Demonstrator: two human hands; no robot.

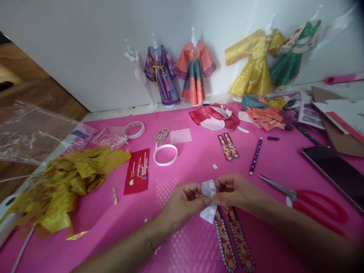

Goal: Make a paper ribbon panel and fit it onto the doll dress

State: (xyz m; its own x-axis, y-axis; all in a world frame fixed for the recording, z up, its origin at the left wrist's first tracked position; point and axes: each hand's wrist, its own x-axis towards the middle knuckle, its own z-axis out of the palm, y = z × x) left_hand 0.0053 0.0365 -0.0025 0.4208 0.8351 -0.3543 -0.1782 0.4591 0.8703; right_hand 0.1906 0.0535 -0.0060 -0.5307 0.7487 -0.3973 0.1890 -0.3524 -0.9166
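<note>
You have the pale strip (209,215) upright between your two hands, over the pink mat (196,248); a small white square (212,185) shows near its upper end. Left hand (182,199): thumb and fingers closed in a pinch on the strip's left edge. Right hand (237,190): thumb and forefinger pinched together at the strip's right edge, other fingers curled; whether they hold anything more, you cannot tell.

Just below your right hand lie two bead-edged bands (226,242), side by side, upper ends partly hidden by the fingers; contact unclear. Just beyond your fingertips: a small white scrap (215,166). Farther ahead of the right hand: two shorter patterned bands (233,146), with a purple dotted pen (256,155) beside them. Right of the right hand: red-handled scissors (292,195), blades spread slightly, then a dark phone (337,176).

Ahead of your left hand: a white tape ring (176,155). To its left, a red card (136,172), and farther left, heaped yellow fabric (85,170). Well beyond both hands, dressed figures (195,70) stand along the wall.
</note>
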